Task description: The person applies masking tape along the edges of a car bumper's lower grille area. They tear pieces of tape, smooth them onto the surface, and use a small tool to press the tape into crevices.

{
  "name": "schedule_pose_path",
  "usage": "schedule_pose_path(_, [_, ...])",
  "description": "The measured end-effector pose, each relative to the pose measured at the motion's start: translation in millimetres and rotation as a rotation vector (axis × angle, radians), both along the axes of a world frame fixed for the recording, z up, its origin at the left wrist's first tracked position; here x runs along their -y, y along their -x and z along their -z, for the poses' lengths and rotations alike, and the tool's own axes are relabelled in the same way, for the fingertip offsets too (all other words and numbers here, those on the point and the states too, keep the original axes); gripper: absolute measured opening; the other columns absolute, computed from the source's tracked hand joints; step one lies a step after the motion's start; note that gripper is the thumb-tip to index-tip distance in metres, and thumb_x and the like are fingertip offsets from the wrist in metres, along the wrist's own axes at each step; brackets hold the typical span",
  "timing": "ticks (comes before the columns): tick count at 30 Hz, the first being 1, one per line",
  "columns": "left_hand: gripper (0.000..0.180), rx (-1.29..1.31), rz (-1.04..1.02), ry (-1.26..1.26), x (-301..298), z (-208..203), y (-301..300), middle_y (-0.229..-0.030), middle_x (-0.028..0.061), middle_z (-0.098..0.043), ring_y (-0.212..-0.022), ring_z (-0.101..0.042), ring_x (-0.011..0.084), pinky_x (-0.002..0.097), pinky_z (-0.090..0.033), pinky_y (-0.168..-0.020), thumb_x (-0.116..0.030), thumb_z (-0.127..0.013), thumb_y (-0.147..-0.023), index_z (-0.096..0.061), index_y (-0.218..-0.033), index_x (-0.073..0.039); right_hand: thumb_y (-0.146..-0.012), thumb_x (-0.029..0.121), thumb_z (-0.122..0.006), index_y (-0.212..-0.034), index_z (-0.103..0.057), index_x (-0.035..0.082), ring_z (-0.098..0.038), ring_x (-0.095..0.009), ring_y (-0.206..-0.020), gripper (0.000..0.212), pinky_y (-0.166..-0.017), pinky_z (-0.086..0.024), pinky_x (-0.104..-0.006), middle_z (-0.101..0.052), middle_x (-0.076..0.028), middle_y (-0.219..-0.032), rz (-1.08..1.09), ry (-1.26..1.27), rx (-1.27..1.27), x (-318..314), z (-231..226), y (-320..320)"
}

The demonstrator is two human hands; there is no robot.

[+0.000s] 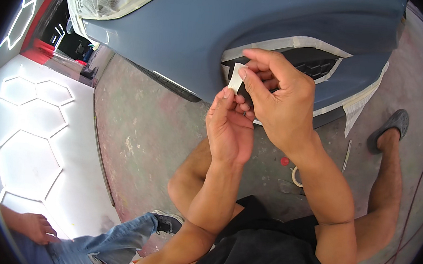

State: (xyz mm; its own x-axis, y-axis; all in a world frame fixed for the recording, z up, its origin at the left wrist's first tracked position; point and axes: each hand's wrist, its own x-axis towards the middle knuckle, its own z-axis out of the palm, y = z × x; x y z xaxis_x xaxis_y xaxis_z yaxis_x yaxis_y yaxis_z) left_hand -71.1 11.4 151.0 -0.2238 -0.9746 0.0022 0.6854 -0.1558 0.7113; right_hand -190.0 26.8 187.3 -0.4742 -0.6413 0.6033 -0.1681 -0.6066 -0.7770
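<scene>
My right hand [278,100] pinches the upper end of a short strip of pale masking tape [236,78] between thumb and forefinger. My left hand [229,126] rises below it, fingertips touching the strip's lower end. Both hands hover in front of a grey-blue car bumper [189,36]. Behind them is a dark grille opening [321,66] edged with masking tape and paper.
Another person in blue jeans [108,245] sits at lower left, one hand [35,227] on a knee. My sandalled foot [391,126] rests on the stained concrete floor [146,137]. A tape roll [296,177], a red cap [284,161] and a red cord [414,207] lie nearby.
</scene>
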Motion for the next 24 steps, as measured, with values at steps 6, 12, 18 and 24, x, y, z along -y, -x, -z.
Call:
schedule_pose_path(6, [0.015,-0.125,0.05,-0.014,8,3,-2,-0.094,-0.0023,-0.065,-0.091,-0.061,0.0112,0.0302,-0.049,-0.083,-0.023,-0.062,-0.109,-0.066,-0.108,-0.009,-0.096,0.0,-0.076,-0.121,-0.074,-0.001,-0.074,-0.013,-0.081,0.024,-0.072,-0.061,-0.0271,-0.079,-0.01,-0.096,-0.048,-0.114,0.001,-3,-4,-3])
schedule_pose_path(12, [0.012,-0.127,0.005,-0.045,8,3,2,-0.089,-0.0039,-0.062,-0.082,-0.057,0.0084,0.0277,-0.046,-0.074,-0.023,-0.068,-0.107,-0.065,-0.104,-0.012,-0.095,0.001,-0.078,-0.118,-0.075,-0.001,-0.075,-0.013,-0.084,0.023,-0.073,-0.061,-0.0267,-0.08,-0.011,-0.097,-0.007,-0.138,-0.082,-2,-6,-1])
schedule_pose_path(18, [0.011,-0.177,0.018,-0.01,6,1,6,-0.09,-0.0037,-0.062,-0.082,-0.058,0.0086,0.0275,-0.046,-0.074,-0.023,-0.066,-0.108,-0.062,-0.106,-0.013,-0.091,-0.001,-0.076,-0.11,-0.077,-0.003,-0.077,-0.017,-0.073,0.019,-0.065,-0.062,-0.0281,-0.08,-0.014,-0.088,0.066,-0.065,-0.212,3,-9,4])
schedule_pose_path(24, [0.011,-0.247,0.057,-0.023,7,4,7,-0.091,-0.0046,-0.062,-0.081,-0.058,0.0085,0.0273,-0.047,-0.074,-0.024,-0.064,-0.11,-0.062,-0.107,-0.014,-0.093,-0.002,-0.075,-0.109,-0.077,-0.004,-0.074,-0.012,-0.07,0.016,-0.058,-0.059,-0.0258,-0.079,-0.012,-0.09,-0.042,-0.13,-0.044,0,-17,0])
